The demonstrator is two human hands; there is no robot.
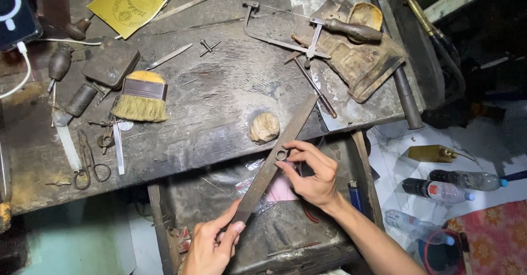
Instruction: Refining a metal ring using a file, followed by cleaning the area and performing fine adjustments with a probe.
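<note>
— Two hands are on one job: the left hand (pixel 211 245) is closed round the near end of a long flat file (pixel 277 157), and the right hand (pixel 312 173) pinches a small metal ring (pixel 281 154) between thumb and fingertips, pressed against the file's face.

— Where does the file sit?

— Its far end leans on the edge of the scarred wooden bench (pixel 219 115), just beside a rounded wooden peg (pixel 264 128); the rest slopes down over an open drawer (pixel 274 231).

— What might go wrong?

— I'd judge the ring is the weak point. It is tiny and held only by fingertips, so a snag on the file's teeth could flick it out into the drawer's clutter. The fingertips (pixel 288 162) also ride right at the cutting face and could get scraped.

— And the file?

— It could skid off the bench edge, if it merely rests there; I can't tell how firmly it bears.

— Anything close by?

— A brush (pixel 141 96) and a small saw frame (pixel 285 30), well apart.
</note>
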